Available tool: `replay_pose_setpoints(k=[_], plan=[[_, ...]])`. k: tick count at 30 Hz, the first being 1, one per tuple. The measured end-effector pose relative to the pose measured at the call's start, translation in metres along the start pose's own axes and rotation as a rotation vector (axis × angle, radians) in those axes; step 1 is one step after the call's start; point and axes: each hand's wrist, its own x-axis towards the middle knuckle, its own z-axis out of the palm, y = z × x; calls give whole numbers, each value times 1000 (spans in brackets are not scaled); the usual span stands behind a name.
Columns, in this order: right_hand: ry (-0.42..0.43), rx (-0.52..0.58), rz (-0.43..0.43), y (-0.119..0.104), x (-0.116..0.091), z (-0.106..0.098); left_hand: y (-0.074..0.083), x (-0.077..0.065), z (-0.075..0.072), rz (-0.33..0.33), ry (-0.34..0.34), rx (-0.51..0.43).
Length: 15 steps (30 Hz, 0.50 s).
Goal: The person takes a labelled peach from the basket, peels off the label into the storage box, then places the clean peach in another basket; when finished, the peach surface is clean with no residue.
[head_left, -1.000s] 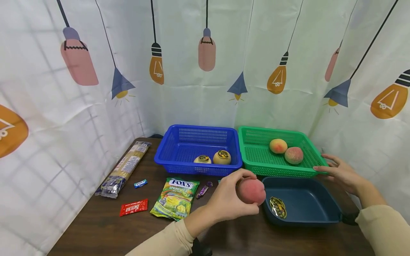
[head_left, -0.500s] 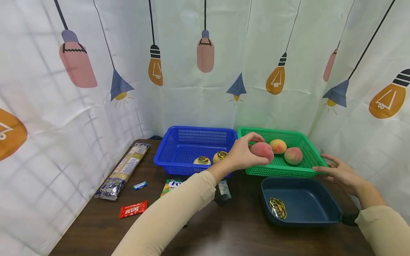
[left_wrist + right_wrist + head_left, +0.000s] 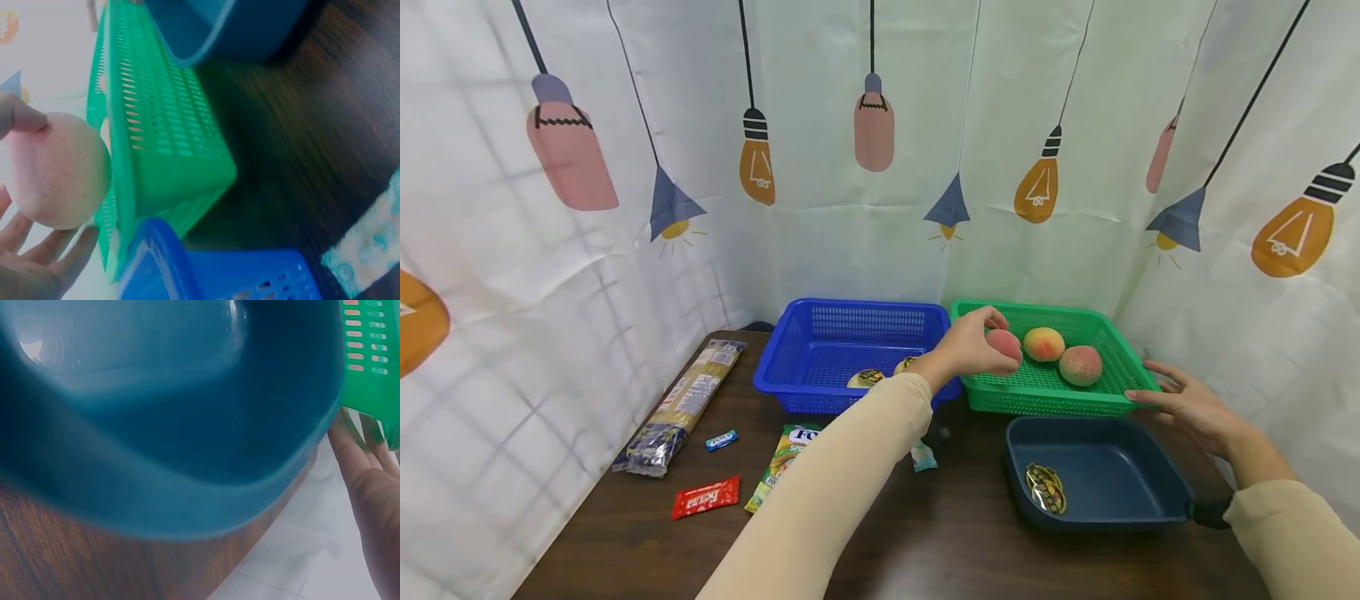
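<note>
My left hand (image 3: 972,347) holds a pink peach (image 3: 1004,345) over the left part of the green basket (image 3: 1045,403). In the left wrist view the thumb lies on one side of the peach (image 3: 59,172), with the fingers on the other, beside the basket's rim. Inside the basket sit a yellow-orange peach (image 3: 1044,344) and a reddish fuzzy peach (image 3: 1081,365). At the basket's front right corner my right hand (image 3: 1197,414) touches the rim, thumb at the front and fingers along the side. The right wrist view shows those fingers extended against the green wall.
A blue basket (image 3: 820,402) with pale round items stands left of the green one. In front is a navy tub (image 3: 1108,471) holding a round patterned packet (image 3: 1046,488). Leftward lie a Fox's candy bag (image 3: 782,458), red wrapper (image 3: 706,497), small blue wrapper (image 3: 722,441) and long packet (image 3: 688,400).
My left hand has carried the pink peach from over the table, left of the tub, forward to the green basket and a little lower. The right hand stays at the basket's corner.
</note>
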Motion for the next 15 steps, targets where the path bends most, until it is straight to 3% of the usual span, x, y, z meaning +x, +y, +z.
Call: replay_pose_setpoints(k=[7, 15], plan=[[1, 22, -10, 0, -1, 1, -4, -2, -1, -22, -51, 83], [3, -3, 3, 4, -2, -3, -12, -6, -4, -24, -64, 81]])
